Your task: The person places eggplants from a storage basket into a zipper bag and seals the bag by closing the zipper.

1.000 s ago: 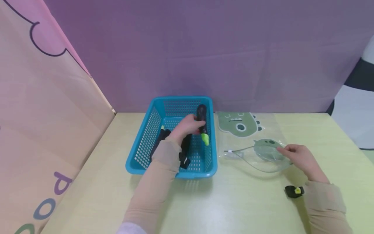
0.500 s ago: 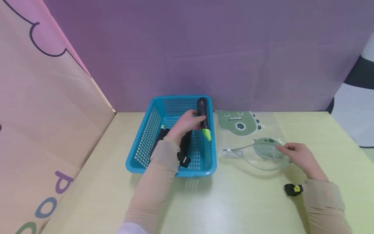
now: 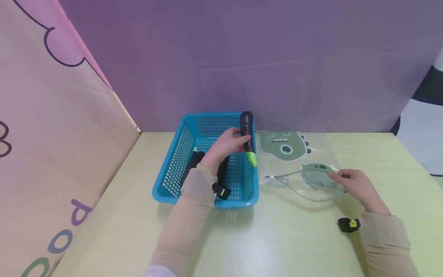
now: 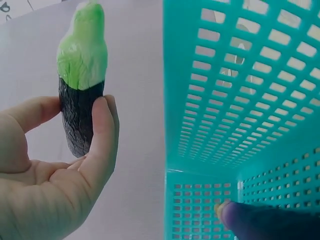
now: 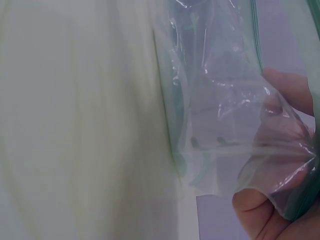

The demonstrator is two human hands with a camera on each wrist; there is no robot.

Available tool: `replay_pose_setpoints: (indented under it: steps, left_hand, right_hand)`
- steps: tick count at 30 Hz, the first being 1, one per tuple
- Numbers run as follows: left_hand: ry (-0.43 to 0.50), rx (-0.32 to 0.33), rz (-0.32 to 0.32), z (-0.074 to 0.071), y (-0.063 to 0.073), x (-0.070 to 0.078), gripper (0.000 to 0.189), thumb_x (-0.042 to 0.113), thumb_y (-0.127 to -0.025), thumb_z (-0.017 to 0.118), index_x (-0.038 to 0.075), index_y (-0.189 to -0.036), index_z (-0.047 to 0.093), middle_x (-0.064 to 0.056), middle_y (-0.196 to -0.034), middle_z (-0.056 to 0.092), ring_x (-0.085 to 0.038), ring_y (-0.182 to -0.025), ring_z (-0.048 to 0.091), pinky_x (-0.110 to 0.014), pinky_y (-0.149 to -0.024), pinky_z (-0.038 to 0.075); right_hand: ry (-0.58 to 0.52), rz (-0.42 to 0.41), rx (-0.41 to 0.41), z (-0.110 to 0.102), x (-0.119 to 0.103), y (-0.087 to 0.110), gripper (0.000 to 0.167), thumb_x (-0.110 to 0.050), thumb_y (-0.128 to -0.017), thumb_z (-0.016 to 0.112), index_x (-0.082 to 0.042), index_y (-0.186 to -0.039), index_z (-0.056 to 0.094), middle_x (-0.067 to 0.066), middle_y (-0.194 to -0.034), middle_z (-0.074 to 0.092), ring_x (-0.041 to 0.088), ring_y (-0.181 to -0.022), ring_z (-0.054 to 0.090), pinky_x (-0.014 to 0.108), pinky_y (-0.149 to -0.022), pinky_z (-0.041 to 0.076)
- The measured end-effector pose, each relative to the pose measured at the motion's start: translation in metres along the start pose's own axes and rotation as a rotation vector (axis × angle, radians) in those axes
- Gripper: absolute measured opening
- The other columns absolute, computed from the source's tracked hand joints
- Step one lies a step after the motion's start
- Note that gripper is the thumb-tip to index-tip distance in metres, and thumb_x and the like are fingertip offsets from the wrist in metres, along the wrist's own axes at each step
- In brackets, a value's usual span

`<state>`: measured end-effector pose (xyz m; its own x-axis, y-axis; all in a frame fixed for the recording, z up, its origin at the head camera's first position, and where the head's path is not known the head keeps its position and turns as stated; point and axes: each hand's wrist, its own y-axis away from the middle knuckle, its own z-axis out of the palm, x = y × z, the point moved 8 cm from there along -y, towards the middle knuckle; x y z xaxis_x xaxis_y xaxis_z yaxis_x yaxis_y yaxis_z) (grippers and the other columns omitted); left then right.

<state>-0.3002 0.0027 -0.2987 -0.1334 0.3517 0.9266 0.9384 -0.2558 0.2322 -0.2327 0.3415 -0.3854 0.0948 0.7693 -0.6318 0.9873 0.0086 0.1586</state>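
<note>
My left hand (image 3: pixel 225 146) pinches a dark eggplant (image 3: pixel 247 127) with a bright green stem end between thumb and fingers. It is raised at the right rim of the blue plastic basket (image 3: pixel 166 199), stem end toward me. In the left wrist view the eggplant (image 4: pixel 82 75) stands beside the basket wall (image 4: pixel 175 75). More dark eggplants (image 3: pixel 191 165) lie inside, partly behind my forearm. To the right, my right hand (image 3: pixel 358 188) grips the edge of a clear zip bag (image 3: pixel 285 148) with green cartoon prints. Its mouth gapes toward me, and the clear film (image 5: pixel 215 100) covers some fingers in the right wrist view.
A pale wooden table (image 3: pixel 263 238) carries the basket and bag. Behind it hangs a purple cloth (image 3: pixel 235 57), and a pink printed sheet (image 3: pixel 69 115) borders the left. Small black cameras (image 3: pixel 347 225) sit at both wrists.
My left hand has lifted the eggplant and moved it rightward, from within the basket to its right rim. The right hand keeps its hold on the bag with little movement.
</note>
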Motion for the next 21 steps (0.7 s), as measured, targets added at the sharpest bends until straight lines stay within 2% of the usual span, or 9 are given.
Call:
replay_pose_setpoints:
  steps: [9,21]
  left_hand:
    - [-0.002,-0.029,0.02,0.011,0.007,0.009,0.052,0.024,-0.096,0.055,0.002,-0.139,0.035,-0.018,-0.122,0.059,-0.026,-0.102,0.065,-0.033,-0.089,0.052]
    - [-0.02,-0.027,0.042,0.01,0.012,0.022,0.049,0.025,-0.097,0.055,0.003,-0.137,0.038,-0.016,-0.116,0.062,-0.024,-0.098,0.066,-0.032,-0.088,0.053]
  right_hand:
    - [-0.005,-0.012,0.006,-0.001,0.0,0.002,0.048,-0.043,-0.097,0.046,0.001,-0.091,0.062,-0.001,-0.071,0.053,0.011,-0.067,0.043,0.026,-0.06,0.036]
    - [0.003,-0.018,0.01,-0.002,-0.001,0.002,0.048,-0.043,-0.098,0.045,0.002,-0.091,0.062,0.001,-0.071,0.052,0.012,-0.066,0.042,0.026,-0.059,0.036]
